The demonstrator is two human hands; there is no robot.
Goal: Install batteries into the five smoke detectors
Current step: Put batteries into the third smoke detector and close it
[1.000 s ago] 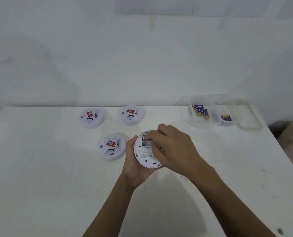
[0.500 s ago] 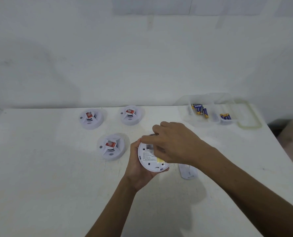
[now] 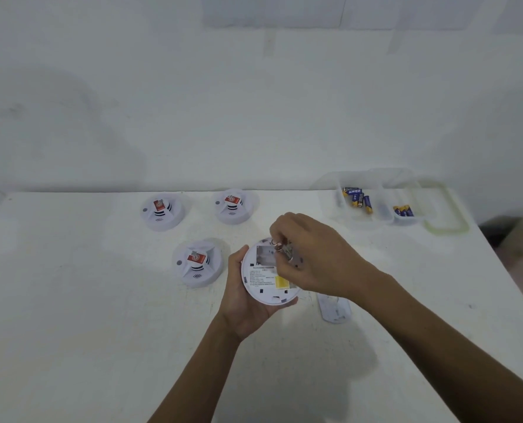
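Gripping detector [image 3: 263,282], left hand [image 3: 238,300] steadies; right hand [image 3: 315,254], shifted back, pinches metallic item [image 3: 281,248] at newly bared compartment [image 3: 264,254]; cover [image 3: 335,311] on desk [image 3: 70,300]; fitting likely underway.

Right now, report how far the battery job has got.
Done: cover is off the held detector, lying on the table. In hand: left hand grips that detector back-up; right hand pinches what looks like a battery at its open bay. Left: close it; three detectors sit face-up, their state hidden; a fifth is out of view.
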